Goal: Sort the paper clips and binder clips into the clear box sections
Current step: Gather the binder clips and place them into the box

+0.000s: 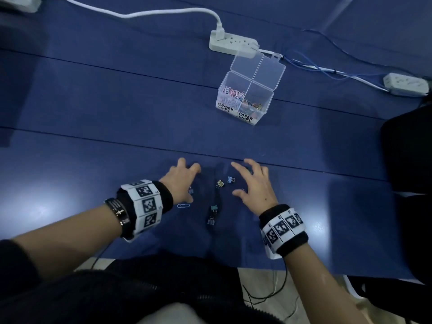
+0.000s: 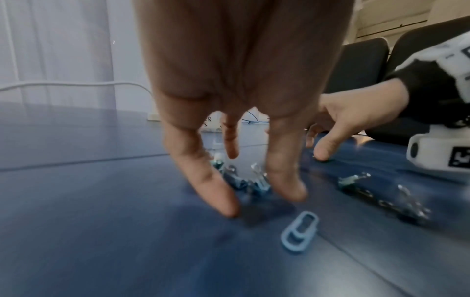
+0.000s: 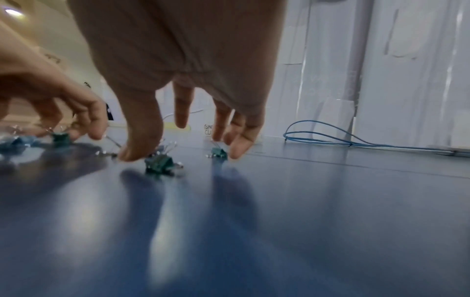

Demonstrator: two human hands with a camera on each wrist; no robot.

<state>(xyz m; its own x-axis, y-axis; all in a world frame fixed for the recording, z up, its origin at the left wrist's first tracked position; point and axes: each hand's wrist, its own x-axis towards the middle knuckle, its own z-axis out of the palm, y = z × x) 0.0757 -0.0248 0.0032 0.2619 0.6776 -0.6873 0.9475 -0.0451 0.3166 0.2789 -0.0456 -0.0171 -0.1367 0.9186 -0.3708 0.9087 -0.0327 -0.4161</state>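
Observation:
A clear lidded box (image 1: pixel 268 90) stands open at the far middle, its front labelled BINDER CLIPS and PAPER CLIPS, with coloured clips in both front sections. Near the front edge lie loose binder clips: a gold one (image 1: pixel 220 183), a blue one (image 1: pixel 231 179), a teal one (image 1: pixel 214 208) and a grey-blue one (image 1: pixel 211 221). A pale paper clip (image 1: pixel 183 205) (image 2: pixel 300 231) lies beside my left thumb. My left hand (image 1: pixel 184 181) hovers with spread fingers (image 2: pixel 211 191) over some clips (image 2: pixel 239 180). My right hand (image 1: pixel 251 183) is spread above green binder clips (image 3: pixel 159 162) (image 3: pixel 219 152). Neither hand holds anything.
A white power strip (image 1: pixel 233 44) with its cord lies just behind the box. A second strip (image 1: pixel 405 84) and blue cables (image 1: pixel 311 64) run along the far right. A dark chair (image 1: pixel 406 148) stands at the right. The blue table (image 1: pixel 93 113) ends just below my wrists.

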